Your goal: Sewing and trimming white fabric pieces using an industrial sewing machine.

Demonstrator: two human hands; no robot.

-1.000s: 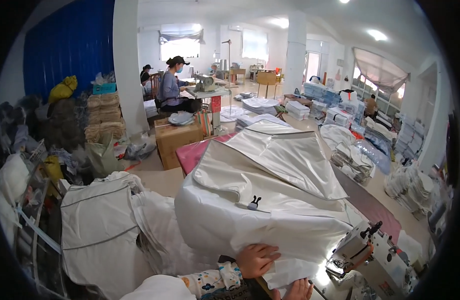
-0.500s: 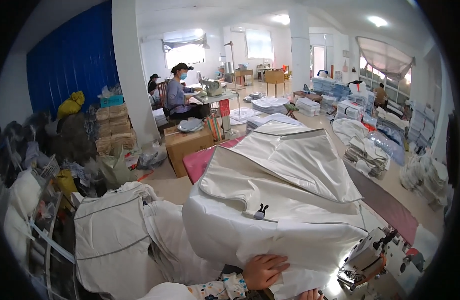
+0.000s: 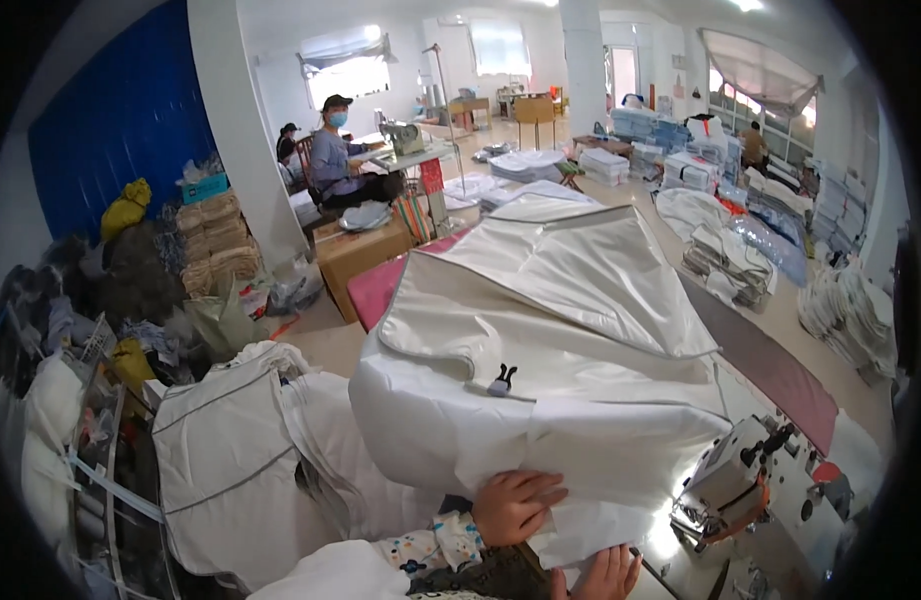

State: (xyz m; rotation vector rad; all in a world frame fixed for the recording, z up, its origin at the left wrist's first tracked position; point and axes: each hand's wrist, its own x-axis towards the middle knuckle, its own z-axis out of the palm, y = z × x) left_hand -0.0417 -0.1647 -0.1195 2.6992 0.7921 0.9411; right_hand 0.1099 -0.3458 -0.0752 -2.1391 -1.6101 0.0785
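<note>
A large white fabric cover (image 3: pixel 541 300) with grey piped edges is heaped over the table. My left hand (image 3: pixel 516 505) lies open on its near side, fingers stretched to the right. Lower down, my right hand (image 3: pixel 603 577) rests at the near edge of the white fabric, its fingers extended and thumb apart; the lower frame edge cuts it off. On the cover sits a small buckle (image 3: pixel 502 380) with dark prongs. Just right of the fabric stands a sewing machine (image 3: pixel 726 490) with its lamp lit.
More white covers (image 3: pixel 226 450) hang at the left beside a cluttered rack (image 3: pixel 111 450). A cardboard box (image 3: pixel 356 255) stands beyond the table. Farther back, a masked person (image 3: pixel 341 155) sits at another sewing machine (image 3: pixel 401 135). Stacked fabric (image 3: pixel 636 125) fills the far right.
The view has tilted downward, so the scene sits higher in the picture. More of my right hand shows on the fabric. My left hand remains flat on the cover.
</note>
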